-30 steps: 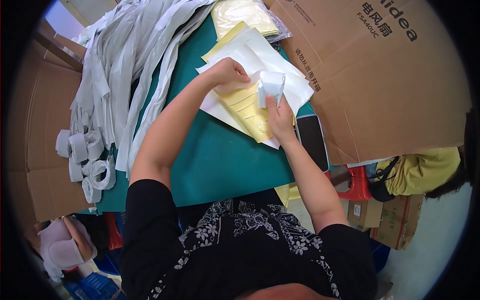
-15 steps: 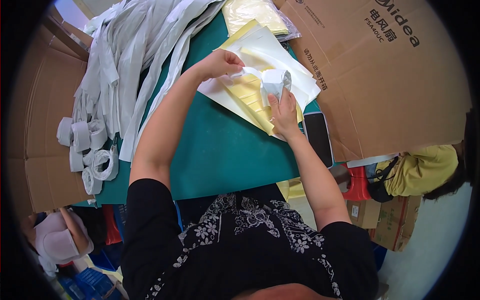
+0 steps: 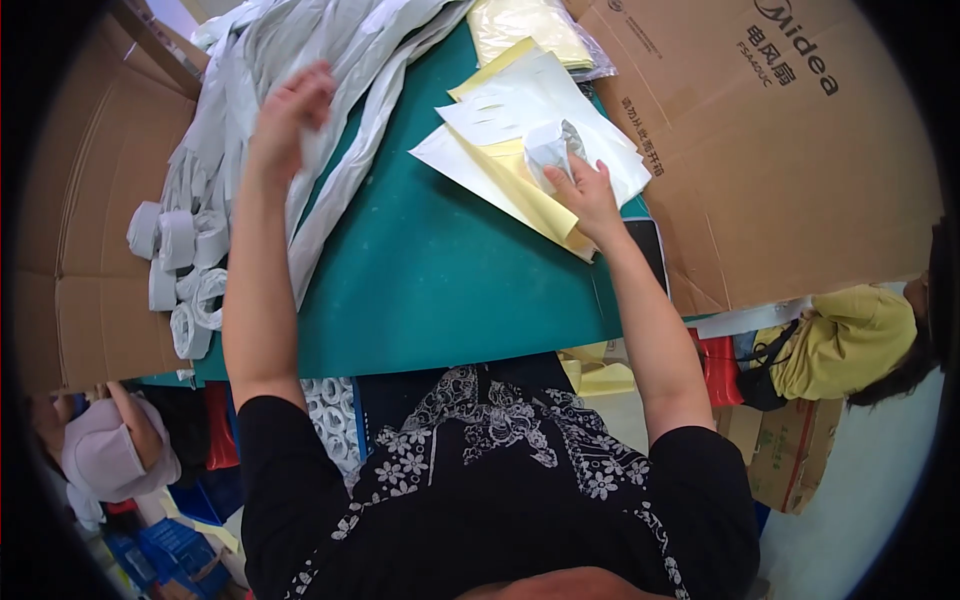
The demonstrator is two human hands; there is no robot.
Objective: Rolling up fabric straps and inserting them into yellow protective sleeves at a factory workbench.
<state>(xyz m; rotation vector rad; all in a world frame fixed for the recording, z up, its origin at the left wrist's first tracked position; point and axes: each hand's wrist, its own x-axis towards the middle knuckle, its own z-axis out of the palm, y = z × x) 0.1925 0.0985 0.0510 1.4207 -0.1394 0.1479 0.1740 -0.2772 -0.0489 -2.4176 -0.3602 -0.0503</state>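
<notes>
My right hand grips a white rolled band, thumb on its near side. It is held over yellow-and-white sheets lying askew on the green table. My left hand is raised above a heap of long white fabric-like strips. Motion smears its fingers, so I cannot make out whether anything is between them. Several finished-looking white rolls are stacked at the table's left side, by the strip ends.
Cardboard walls flank the table: a large carton at right, another brown panel at left. A dark phone-like slab lies beside the right carton. Bagged yellow sheets lie at the back. Other people sit at lower left and right.
My left hand has left the sheets and swung left and up over the white strips. My right hand keeps the rolled band in nearly the same place.
</notes>
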